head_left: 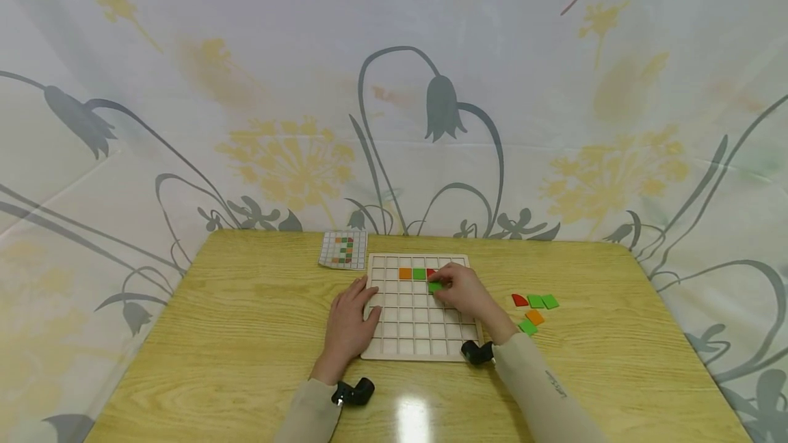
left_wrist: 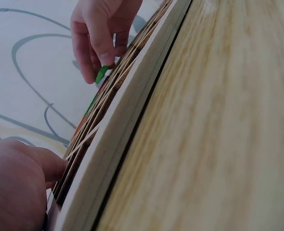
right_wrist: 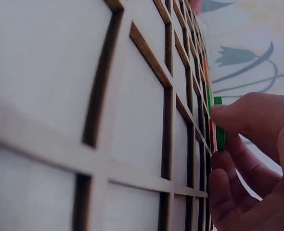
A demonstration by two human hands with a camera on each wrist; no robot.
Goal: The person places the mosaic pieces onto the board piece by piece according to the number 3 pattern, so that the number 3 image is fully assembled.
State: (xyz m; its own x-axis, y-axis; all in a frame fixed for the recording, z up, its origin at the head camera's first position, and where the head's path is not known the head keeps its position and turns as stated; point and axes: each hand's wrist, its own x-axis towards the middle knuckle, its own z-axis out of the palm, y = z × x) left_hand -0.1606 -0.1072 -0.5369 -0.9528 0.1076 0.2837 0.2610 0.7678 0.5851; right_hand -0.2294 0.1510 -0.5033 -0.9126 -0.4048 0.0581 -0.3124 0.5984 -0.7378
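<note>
A wooden grid board [head_left: 407,329] lies on the table. In one of its upper rows sit an orange square tile [head_left: 405,273], a green square tile [head_left: 419,273] and a red tile [head_left: 431,272], partly covered by fingers. My right hand [head_left: 463,291] pinches another green tile [head_left: 434,287] just below the red one; the right wrist view shows this green tile [right_wrist: 220,139] between thumb and fingers, over the board. On the board's left edge rests my left hand [head_left: 352,320], its fingers spread and holding nothing.
Right of the board lie loose tiles: a red quarter-round one [head_left: 520,300], several green ones [head_left: 535,301] and an orange one [head_left: 535,317]. A paper card [head_left: 343,250] with a printed coloured grid lies behind the board's left corner. A patterned cloth [head_left: 394,156] hangs behind the table [head_left: 246,333].
</note>
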